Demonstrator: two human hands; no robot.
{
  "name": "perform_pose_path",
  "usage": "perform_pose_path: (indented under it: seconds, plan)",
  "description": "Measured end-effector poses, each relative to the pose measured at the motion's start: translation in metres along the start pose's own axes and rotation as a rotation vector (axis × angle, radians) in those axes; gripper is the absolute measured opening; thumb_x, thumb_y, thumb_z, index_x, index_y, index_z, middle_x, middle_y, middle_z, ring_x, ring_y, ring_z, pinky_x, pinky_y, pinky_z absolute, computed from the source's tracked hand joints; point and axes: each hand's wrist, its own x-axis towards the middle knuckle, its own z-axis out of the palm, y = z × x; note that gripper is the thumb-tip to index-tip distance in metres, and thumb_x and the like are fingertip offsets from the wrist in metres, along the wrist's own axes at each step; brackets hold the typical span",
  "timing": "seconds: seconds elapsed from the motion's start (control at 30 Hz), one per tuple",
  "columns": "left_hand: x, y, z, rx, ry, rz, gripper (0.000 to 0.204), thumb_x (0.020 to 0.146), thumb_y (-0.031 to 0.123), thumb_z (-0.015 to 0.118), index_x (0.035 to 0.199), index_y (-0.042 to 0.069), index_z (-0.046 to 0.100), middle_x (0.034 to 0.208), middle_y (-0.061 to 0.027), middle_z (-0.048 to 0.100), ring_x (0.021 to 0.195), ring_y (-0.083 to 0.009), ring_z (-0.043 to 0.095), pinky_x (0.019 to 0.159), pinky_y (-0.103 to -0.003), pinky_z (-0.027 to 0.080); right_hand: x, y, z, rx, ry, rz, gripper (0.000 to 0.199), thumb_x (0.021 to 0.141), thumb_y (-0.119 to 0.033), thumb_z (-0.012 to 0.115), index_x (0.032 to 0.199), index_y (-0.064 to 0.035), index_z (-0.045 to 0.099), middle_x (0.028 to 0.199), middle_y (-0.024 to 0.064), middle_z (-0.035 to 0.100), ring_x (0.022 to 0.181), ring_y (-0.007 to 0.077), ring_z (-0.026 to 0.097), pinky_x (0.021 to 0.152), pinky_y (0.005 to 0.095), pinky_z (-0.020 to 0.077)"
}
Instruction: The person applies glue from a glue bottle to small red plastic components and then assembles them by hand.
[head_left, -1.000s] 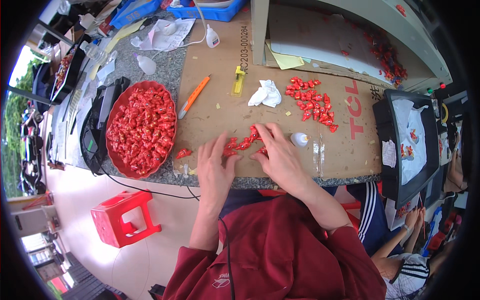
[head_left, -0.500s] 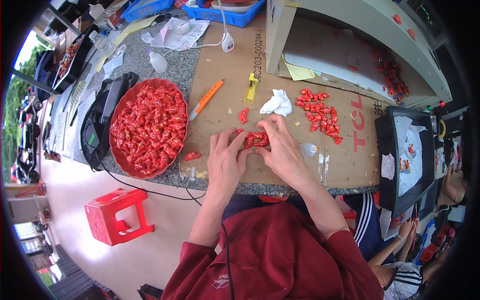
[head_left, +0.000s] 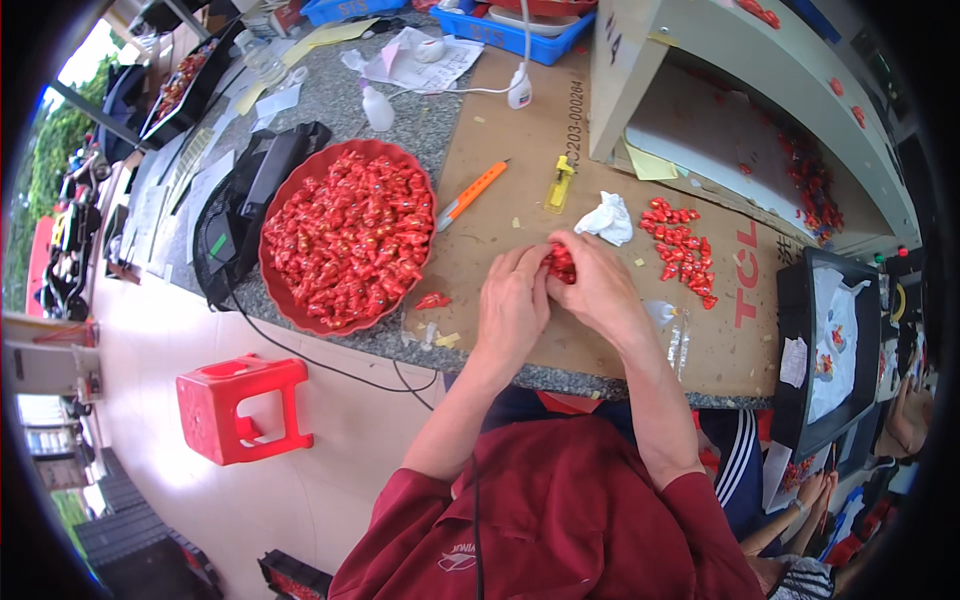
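My left hand (head_left: 515,305) and my right hand (head_left: 602,295) meet over the cardboard sheet (head_left: 510,125), fingers bent and closed around a few small glossy red figurines (head_left: 562,265). Fingers hide most of these pieces; their exact number I cannot tell. To the left stands a scalloped red bowl (head_left: 268,290) heaped with similar red figurines (head_left: 345,235). One loose figurine (head_left: 433,300) lies between the bowl and my left hand. Right of my right hand, several more figurines (head_left: 683,255) are laid out in a cluster.
Beyond my hands lie an orange cutter (head_left: 473,195), a yellow-and-clear tool (head_left: 560,187) and crumpled white tissue (head_left: 607,219). A small bottle (head_left: 660,312) is beside my right wrist. A shelf (head_left: 625,80) and black tray (head_left: 795,400) stand right; a red stool (head_left: 240,410) is on the floor.
My fingers have drawn together around the red figurines, which were more exposed between my hands before. A loose piece beyond my left hand no longer shows. The whole view has shifted.
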Motion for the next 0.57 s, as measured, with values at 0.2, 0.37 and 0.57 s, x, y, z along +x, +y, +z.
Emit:
perform_pose_path:
  seconds: [0.2,0.37,0.57]
  plan:
    - [0.011,-0.011,-0.019,-0.401,0.052,-0.218,0.018,0.083,0.002,0.054,0.099,-0.003,0.061,0.089,-0.0111,0.064,0.079,-0.0149,0.061,0.071,-0.025,0.048,0.015,-0.016,0.000,0.298,-0.032,-0.037,0.033,0.073,-0.017,0.060,0.101,-0.0013,0.053,0.089,0.0199,0.058,0.086,0.0347,0.056,0.074,0.0403,0.0435]
    - [0.042,-0.018,-0.100,-0.282,0.310,-0.148,0.017,0.083,0.003,0.055,0.097,-0.002,0.062,0.089,-0.0107,0.066,0.076,-0.0116,0.060,0.066,-0.025,0.047,0.062,-0.082,0.008,0.382,-0.002,-0.374,0.046,0.073,-0.018,0.063,0.112,0.0037,0.049,0.097,0.0223,0.058,0.095,0.0353,0.055,0.080,0.0388,0.0436]
    - [0.048,-0.046,-0.174,0.163,0.366,-0.215,0.024,0.084,0.014,0.057,0.105,0.004,0.062,0.093,-0.0154,0.065,0.081,-0.0158,0.063,0.071,-0.028,0.047,0.062,-0.102,0.027,0.306,-0.008,-0.436,0.066,0.075,-0.020,0.066,0.133,-0.0125,0.036,0.092,0.0151,0.063,0.077,0.0231,0.062,0.073,0.0311,0.0460]
